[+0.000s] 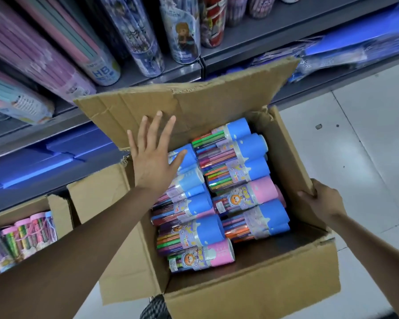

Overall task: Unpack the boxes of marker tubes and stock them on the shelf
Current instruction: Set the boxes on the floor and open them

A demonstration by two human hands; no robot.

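Observation:
An open cardboard box (251,293) sits in front of me, packed with several marker tubes (233,178) lying on their sides, most with blue caps and some with pink caps (219,253). My left hand (154,157) hovers with fingers spread over the left row of tubes and the raised far flap (184,107). My right hand (323,201) grips the edge of the right flap (288,162). A grey shelf (274,31) above holds upright printed tubes (182,35).
A second open box (58,210) at the lower left holds more marker tubes (21,238). Pink and purple pencil tubes (44,56) lean on the left shelf. Blue packs (44,162) fill the lower shelf. White tiled floor (366,139) lies to the right.

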